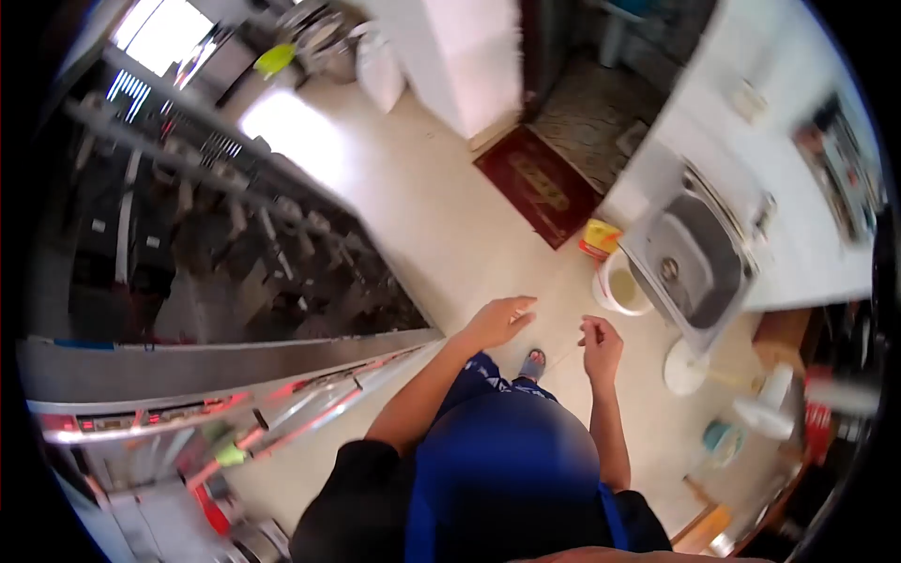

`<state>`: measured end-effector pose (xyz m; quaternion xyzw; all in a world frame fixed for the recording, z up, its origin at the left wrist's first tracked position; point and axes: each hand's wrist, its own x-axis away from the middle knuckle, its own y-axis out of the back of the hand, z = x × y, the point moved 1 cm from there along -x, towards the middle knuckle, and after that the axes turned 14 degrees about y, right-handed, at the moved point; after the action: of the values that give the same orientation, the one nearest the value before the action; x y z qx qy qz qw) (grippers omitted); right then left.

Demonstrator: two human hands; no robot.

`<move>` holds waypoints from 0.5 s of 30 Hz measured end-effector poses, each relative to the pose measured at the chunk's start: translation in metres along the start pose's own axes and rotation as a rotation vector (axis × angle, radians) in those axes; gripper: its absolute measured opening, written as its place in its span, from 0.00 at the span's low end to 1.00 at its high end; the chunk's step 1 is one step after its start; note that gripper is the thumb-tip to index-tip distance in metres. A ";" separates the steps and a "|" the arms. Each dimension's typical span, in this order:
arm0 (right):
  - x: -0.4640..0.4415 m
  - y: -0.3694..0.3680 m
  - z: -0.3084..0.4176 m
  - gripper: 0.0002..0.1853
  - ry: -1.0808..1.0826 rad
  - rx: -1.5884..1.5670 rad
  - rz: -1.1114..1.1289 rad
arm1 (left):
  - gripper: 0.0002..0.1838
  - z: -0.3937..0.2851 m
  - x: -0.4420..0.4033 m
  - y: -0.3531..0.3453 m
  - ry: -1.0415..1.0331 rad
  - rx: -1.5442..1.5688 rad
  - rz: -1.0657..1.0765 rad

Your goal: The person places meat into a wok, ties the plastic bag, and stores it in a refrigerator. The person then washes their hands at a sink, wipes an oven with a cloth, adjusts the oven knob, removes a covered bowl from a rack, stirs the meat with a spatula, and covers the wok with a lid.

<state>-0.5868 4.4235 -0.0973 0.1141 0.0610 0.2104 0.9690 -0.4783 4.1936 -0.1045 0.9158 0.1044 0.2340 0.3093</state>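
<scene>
My left hand (501,323) is held in the air in front of my body, its fingers stretched forward and the thumb apart from them, with nothing visible in it. To its right, my right hand (602,347) is raised over the floor, fingers loosely bent and apart, also holding nothing that I can see. The two hands do not touch. Nearest to my right hand stands a white bucket (605,291) with pale liquid inside, beside the steel sink (699,246). Below and between the hands shows a foot in a grey sandal (532,364).
A dark steel rack or stove (235,352) runs along the left. A red doormat (535,183) lies at a doorway ahead. A yellow-red bag (599,237) sits by the bucket. At right are a white counter (807,267), a round white lid (685,368) and a teal tub (722,441).
</scene>
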 end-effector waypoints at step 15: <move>-0.304 -0.209 -0.008 0.08 0.199 0.657 0.361 | 0.31 0.391 -0.200 0.095 0.985 0.076 -0.039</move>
<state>-0.7802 4.1115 -0.1350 0.4061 0.1977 0.3567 0.8177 -0.4552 3.8489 -0.3922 0.7049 0.2638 0.6293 0.1938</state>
